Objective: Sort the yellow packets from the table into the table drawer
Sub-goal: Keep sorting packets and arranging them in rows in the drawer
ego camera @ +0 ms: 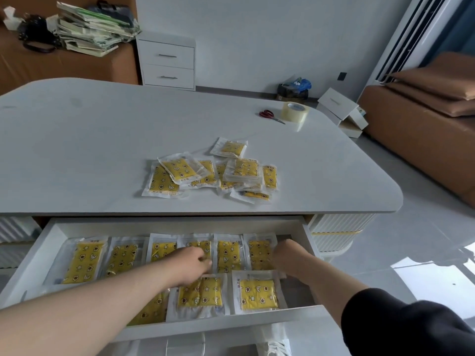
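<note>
Placing seems under way: in the open white drawer (180, 226) the left hand (194, 263) pinches a yellow star-printed plastic packet (199, 245), the right hand (285, 255) hides its grip; next, probably, the loose packet pile (213, 176) on the pale grey bench (102, 150).

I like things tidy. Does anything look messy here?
Yes: the yellow packets on the table lie in a jumbled, overlapping heap, unlike those laid neatly in the drawer. Nothing else stands out.

yellow star-print plastic packets (258, 294) around left hand (195, 263) and right hand (285, 255): 9 | piled packets (180, 169) beyond both hands: about 9, hard to count | red-handled metal scissors (270, 115) far beyond right hand: 1 | clear round tape roll (295, 113) beside them: 1
</note>
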A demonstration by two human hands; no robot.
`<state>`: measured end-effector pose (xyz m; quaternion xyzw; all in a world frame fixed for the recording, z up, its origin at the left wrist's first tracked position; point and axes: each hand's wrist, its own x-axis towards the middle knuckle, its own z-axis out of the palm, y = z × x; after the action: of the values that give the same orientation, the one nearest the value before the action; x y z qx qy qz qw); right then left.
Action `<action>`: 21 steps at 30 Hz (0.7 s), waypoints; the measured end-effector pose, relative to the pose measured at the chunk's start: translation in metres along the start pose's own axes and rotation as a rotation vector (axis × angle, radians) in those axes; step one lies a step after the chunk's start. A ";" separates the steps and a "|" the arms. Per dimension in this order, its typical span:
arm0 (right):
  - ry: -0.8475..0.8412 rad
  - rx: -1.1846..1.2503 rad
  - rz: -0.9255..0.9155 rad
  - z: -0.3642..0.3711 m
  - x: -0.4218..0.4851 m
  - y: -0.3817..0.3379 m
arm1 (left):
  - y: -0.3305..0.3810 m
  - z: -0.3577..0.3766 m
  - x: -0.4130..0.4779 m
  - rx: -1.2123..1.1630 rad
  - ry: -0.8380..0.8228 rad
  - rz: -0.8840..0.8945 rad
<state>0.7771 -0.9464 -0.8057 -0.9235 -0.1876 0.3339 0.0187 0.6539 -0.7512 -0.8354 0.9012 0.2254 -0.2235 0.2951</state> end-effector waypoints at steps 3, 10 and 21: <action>-0.199 0.237 0.127 -0.004 0.005 0.009 | 0.008 -0.002 0.001 -0.091 -0.086 -0.083; -0.264 0.264 0.176 0.005 -0.002 -0.001 | 0.017 -0.001 -0.002 -0.199 -0.137 -0.053; -0.101 -0.346 -0.337 0.035 0.019 -0.007 | -0.007 0.003 -0.012 0.011 -0.264 0.124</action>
<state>0.7663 -0.9362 -0.8435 -0.8507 -0.3942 0.3347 -0.0938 0.6399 -0.7514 -0.8346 0.8777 0.1272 -0.3228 0.3304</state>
